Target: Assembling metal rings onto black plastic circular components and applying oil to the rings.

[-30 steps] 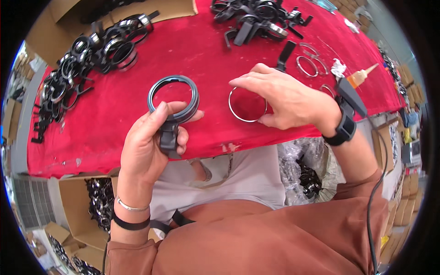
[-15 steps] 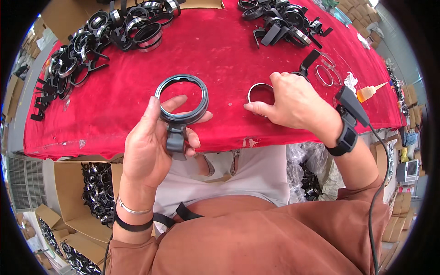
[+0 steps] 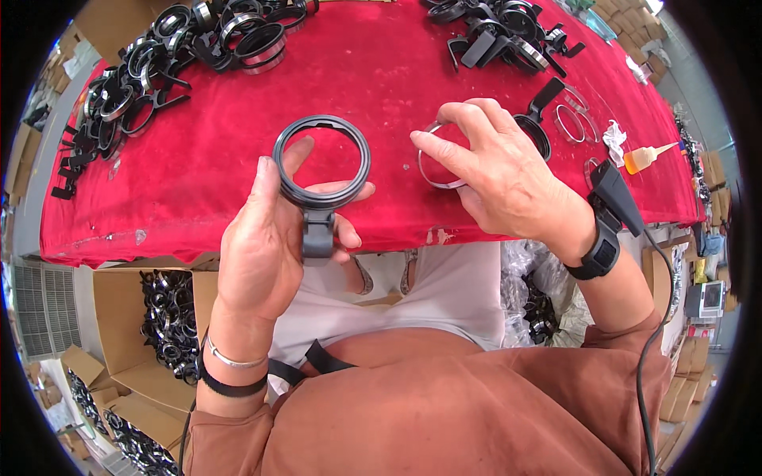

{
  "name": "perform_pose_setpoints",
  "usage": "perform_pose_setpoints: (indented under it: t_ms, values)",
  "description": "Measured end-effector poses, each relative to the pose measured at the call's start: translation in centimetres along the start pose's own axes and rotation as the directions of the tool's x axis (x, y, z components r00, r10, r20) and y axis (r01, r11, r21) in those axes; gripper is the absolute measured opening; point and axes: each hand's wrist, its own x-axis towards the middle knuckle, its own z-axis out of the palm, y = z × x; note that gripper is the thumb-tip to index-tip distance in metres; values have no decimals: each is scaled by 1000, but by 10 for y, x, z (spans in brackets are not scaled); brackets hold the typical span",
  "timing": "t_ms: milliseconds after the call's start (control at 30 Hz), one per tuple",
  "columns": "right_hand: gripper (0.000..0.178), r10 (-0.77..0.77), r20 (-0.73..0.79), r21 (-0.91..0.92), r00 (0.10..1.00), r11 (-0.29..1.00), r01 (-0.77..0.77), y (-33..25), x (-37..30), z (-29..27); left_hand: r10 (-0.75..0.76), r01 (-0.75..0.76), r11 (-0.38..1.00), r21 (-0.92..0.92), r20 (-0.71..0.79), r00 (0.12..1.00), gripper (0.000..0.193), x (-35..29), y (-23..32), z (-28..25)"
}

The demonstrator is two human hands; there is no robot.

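My left hand (image 3: pixel 266 230) is closed around a black ring with a short handle (image 3: pixel 318 230), its round opening tilted up toward me above the red cloth. To the right, my right hand (image 3: pixel 508 166) grips a thin silver ring (image 3: pixel 425 163) between thumb and fingers, slightly raised at the cloth. Part of that ring is hidden behind the fingers. Just beyond my right hand lies another black ring with a handle (image 3: pixel 544 99). Loose thin clear or silver rings (image 3: pixel 569 124) lie beside it.
Piles of black ring parts stand at the far left (image 3: pixel 147 67) and far right (image 3: pixel 508 36) of the red-covered table (image 3: pixel 341 79). At the right lie a crumpled white tissue (image 3: pixel 613 141) and an amber-filled bottle with a pointed nozzle (image 3: pixel 644 159). A cardboard box of parts (image 3: pixel 131 341) stands below left.
My right hand has lifted and tilted the silver ring, drawing it slightly left. My left hand has turned the black ring to face me more and moved it a little right.
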Motion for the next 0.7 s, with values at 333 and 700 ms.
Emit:
perform_pose_setpoints:
  t_ms: [333, 700]
  values:
    - [62, 57, 169, 245, 984, 965, -98, 10, 3, 2, -8, 6, 999, 43, 28, 1000, 56, 1, -7, 4]
    - [64, 203, 144, 486, 969, 838, -248, -8, 25, -23, -140, 141, 990, -14, 53, 989, 53, 0, -10, 2]
